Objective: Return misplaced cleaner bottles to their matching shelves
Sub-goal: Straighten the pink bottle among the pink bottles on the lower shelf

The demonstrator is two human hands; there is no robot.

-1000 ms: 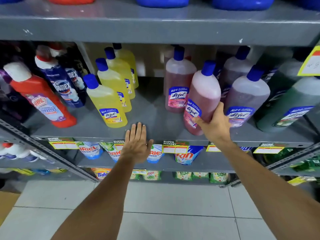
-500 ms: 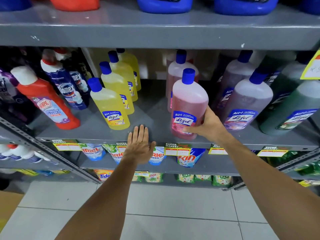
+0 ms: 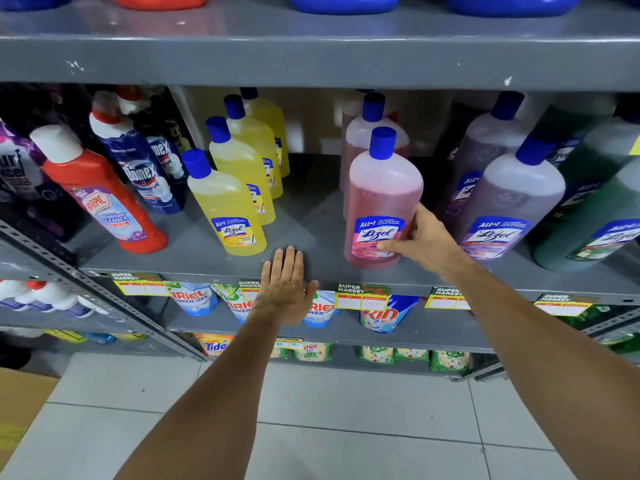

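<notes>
A pink Lizol bottle (image 3: 381, 199) with a blue cap stands upright near the front of the grey shelf (image 3: 194, 258). My right hand (image 3: 420, 237) grips its lower right side, thumb across the label. Another pink bottle (image 3: 363, 133) stands directly behind it. My left hand (image 3: 285, 289) lies flat with fingers spread on the shelf's front edge, holding nothing. A row of yellow Lizol bottles (image 3: 228, 202) runs back on the left, and purple Lizol bottles (image 3: 509, 199) stand on the right.
A red Harpic bottle (image 3: 100, 199) and dark blue Domex bottles (image 3: 138, 168) lean at the far left. Green bottles (image 3: 595, 216) fill the far right. Blue and red containers sit on the shelf above. Detergent pouches (image 3: 194, 299) line the lower shelves over a tiled floor.
My right hand has shifted the pink bottle left from beside the purple ones and stood it upright in front of the other pink bottle. The left hand has stayed put.
</notes>
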